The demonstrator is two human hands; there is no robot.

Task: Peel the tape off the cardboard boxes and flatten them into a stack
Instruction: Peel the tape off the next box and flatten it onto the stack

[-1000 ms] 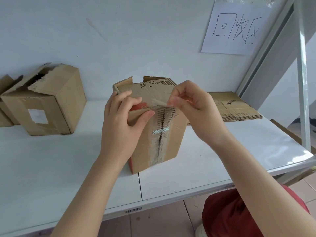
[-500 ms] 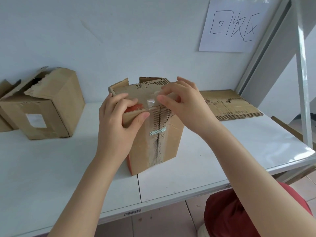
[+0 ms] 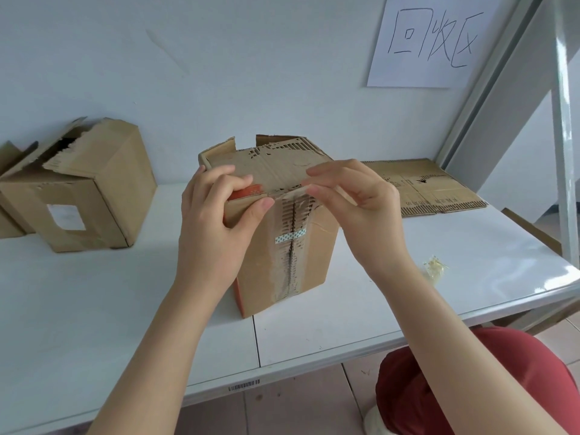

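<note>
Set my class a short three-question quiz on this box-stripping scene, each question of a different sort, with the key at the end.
1. True or false: the left hand grips the top of the upright box.
2. The flattened cardboard lies: A) on the table, right of the upright box; B) on the floor; C) inside the upright box.
3. Fill in: the clear tape at the box's top edge is pinched by the ____ hand.
Key: 1 true; 2 A; 3 right, meaning the right hand.
</note>
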